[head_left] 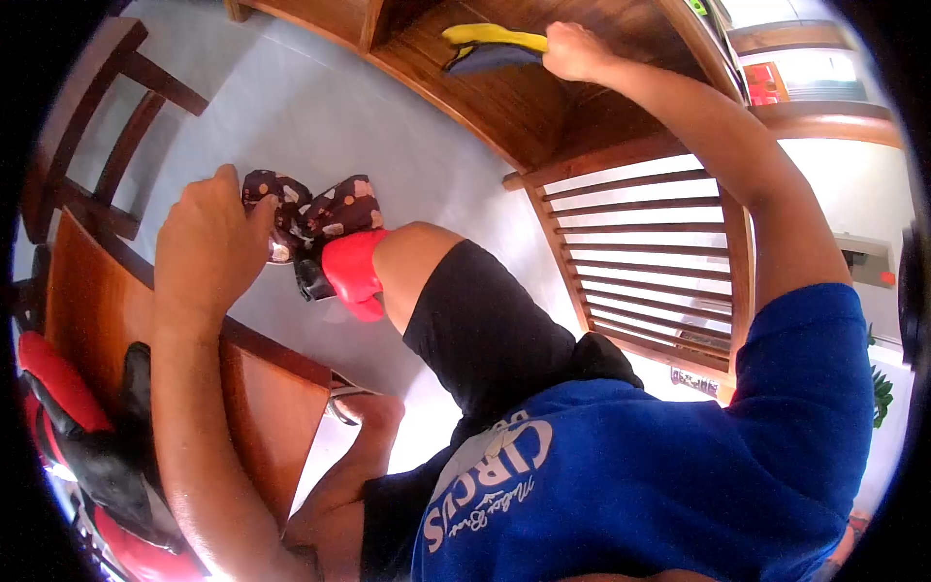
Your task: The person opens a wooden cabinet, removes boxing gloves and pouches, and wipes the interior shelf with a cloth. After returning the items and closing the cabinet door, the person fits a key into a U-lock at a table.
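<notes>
Fingers of right hand [574,53] clamped on yellow-and-dark cloth-like item [497,37], which extends leftward from them, wooden cabinet [519,112] behind. Fingers of left hand [213,238] curled, cannot tell if gripping; patterned bundle [344,206] beside them.

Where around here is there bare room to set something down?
The grey floor is bare between the wooden chair and the wooden shelf. The shelf also looks bare beside the yellow-and-grey cloth in the right hand. It is crowded beside the left hand, with patterned cloth and a red padded item, and at lower left, with red-and-black padded gear.
</notes>
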The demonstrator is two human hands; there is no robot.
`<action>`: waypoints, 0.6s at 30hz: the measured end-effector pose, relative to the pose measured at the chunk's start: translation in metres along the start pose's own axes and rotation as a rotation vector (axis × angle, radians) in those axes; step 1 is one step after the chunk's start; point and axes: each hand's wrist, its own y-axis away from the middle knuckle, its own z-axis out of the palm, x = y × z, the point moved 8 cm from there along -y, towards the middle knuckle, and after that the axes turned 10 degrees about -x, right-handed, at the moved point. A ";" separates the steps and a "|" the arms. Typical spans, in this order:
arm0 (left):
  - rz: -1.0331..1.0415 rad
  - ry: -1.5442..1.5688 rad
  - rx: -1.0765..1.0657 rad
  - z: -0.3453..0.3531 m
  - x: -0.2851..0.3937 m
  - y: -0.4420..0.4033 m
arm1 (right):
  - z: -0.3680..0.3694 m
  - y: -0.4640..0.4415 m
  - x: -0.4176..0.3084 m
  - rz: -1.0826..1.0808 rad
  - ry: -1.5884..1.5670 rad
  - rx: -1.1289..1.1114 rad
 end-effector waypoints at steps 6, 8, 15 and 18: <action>0.000 -0.006 0.030 -0.002 -0.002 0.004 | 0.039 -0.032 0.018 -0.025 0.660 -0.193; -0.041 -0.028 0.013 -0.005 -0.001 0.006 | 0.054 -0.040 0.001 -0.096 0.547 -0.220; -0.017 -0.058 0.148 -0.011 -0.004 0.010 | 0.172 -0.084 -0.073 -0.198 -0.047 -0.304; -0.023 -0.039 0.139 -0.012 -0.008 0.007 | 0.218 -0.084 -0.063 -0.069 -0.168 -0.233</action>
